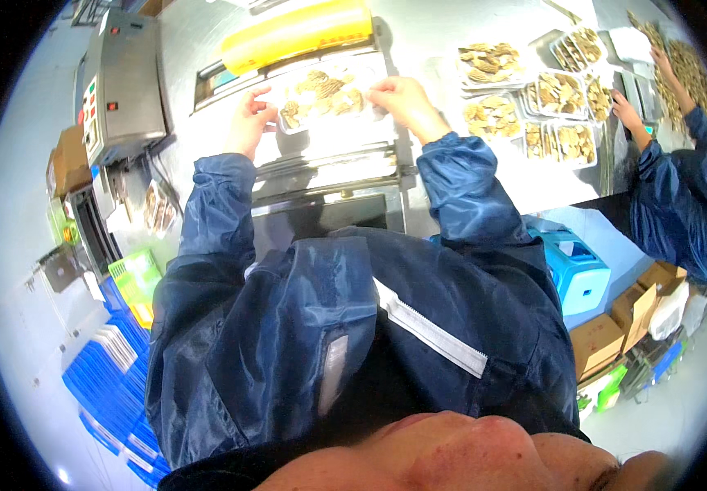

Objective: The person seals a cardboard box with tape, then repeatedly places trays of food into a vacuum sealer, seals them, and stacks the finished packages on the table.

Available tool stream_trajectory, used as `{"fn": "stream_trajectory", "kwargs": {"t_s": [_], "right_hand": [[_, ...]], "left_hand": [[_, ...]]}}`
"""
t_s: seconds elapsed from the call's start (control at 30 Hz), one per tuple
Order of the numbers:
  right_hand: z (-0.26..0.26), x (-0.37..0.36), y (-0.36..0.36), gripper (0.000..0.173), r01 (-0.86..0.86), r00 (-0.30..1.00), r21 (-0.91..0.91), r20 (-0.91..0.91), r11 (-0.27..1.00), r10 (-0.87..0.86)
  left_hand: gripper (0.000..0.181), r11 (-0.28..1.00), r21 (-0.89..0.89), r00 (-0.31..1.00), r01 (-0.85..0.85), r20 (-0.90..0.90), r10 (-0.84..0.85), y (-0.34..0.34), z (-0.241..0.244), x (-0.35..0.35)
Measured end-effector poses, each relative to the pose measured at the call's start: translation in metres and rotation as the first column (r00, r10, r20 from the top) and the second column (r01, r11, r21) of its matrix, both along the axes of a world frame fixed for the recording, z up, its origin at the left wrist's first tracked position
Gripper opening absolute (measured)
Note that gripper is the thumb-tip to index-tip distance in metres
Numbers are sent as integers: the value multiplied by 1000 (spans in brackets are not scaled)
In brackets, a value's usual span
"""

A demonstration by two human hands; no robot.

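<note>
A shallow tray of dried mushrooms [322, 95] sits on a tabletop film wrapping machine, just below a yellow roll of film [301, 34]. My left hand [252, 121] is at the tray's left end, its fingers apart, with a small gap between thumb and tray. At the opposite end, the thumb and forefinger of my right hand [403, 105] are pinched at the tray's edge. Strong glare washes out the machine's bright surface [329, 138], so any clear film there is hard to make out.
Filled mushroom trays [491, 116] stand to the right, some stacked. Beyond them a co-worker's hands [626, 113] work near loose mushrooms [691, 73]. A steel control box [129, 86] is on the left. Blue crates [107, 374] and a blue stool [577, 270] flank me.
</note>
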State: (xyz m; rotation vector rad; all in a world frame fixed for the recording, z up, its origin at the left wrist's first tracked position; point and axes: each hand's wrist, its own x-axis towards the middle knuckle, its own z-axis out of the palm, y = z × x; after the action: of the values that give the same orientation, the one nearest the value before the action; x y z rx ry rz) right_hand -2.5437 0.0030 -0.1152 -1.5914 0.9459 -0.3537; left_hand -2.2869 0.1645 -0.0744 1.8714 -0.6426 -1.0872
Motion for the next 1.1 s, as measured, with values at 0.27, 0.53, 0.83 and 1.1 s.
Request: {"fn": "stream_trajectory", "kwargs": {"t_s": [0.27,0.53,0.83,1.1], "right_hand": [[-12,68,59,23,-135,935,-169,-348,976,69],[-15,58,77,26,-171,927,-205,-363,964,88],[17,92,70,31,-137,941,-614,-325,778,-91],[-2,120,76,26,-250,853,-631,-502,735,-141]], "left_hand": [[41,995,59,993,-85,88,79,63,-63,48],[40,999,36,988,17,153,-22,69,-74,44],[39,996,67,924,60,374,-81,76,-73,57],[34,997,-29,849,73,527,-47,80,-61,45]]}}
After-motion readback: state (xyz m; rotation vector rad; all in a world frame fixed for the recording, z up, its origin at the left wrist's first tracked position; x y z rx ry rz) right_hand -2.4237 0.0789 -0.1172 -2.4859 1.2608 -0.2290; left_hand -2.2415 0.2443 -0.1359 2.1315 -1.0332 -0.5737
